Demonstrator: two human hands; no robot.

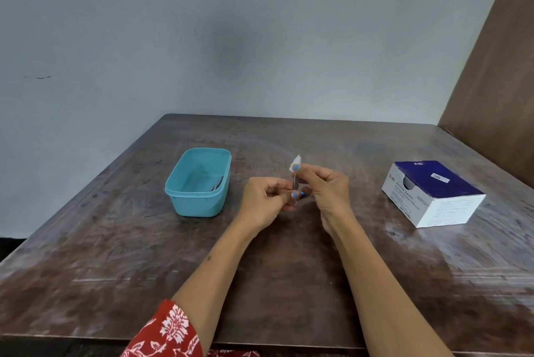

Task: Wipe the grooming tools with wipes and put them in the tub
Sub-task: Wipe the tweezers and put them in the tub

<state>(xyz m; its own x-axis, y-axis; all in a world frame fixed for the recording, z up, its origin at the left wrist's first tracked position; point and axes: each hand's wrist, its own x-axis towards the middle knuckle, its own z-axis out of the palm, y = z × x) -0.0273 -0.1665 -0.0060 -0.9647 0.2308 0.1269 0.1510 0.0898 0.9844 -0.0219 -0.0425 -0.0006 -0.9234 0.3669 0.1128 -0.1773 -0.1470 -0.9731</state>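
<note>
Seen from above, looking down over a dark wooden table point(289, 284) set against a pale wall point(231, 24). At centre, just above the tabletop, two bare hands brought close together. Left hand point(267, 202) curled, fingertips pinching the lower end of a thin metal tool point(295, 183), held roughly upright; kind of tool too small to tell. Right hand point(325, 187) curled too, thumb and forefinger pinching a small white wipe point(296, 163) around the tool's upper end, so that the top of the tool sits inside the fold of the wipe, between the right fingertips, with a corner of the wipe sticking up above them. Only a short stretch of bare metal showing between the two grips. Blue polish on the nails. To the left of the hands, near but apart, a teal tub point(199, 203), lid off, with a metal tool point(217, 184) lying inside against its right wall. Well to the right, a blue and white box point(433, 194) of alcohol swabs, opening turned towards the hands. At the bottom edge, a red sleeve point(170, 330) with a white floral print on the left arm.
</note>
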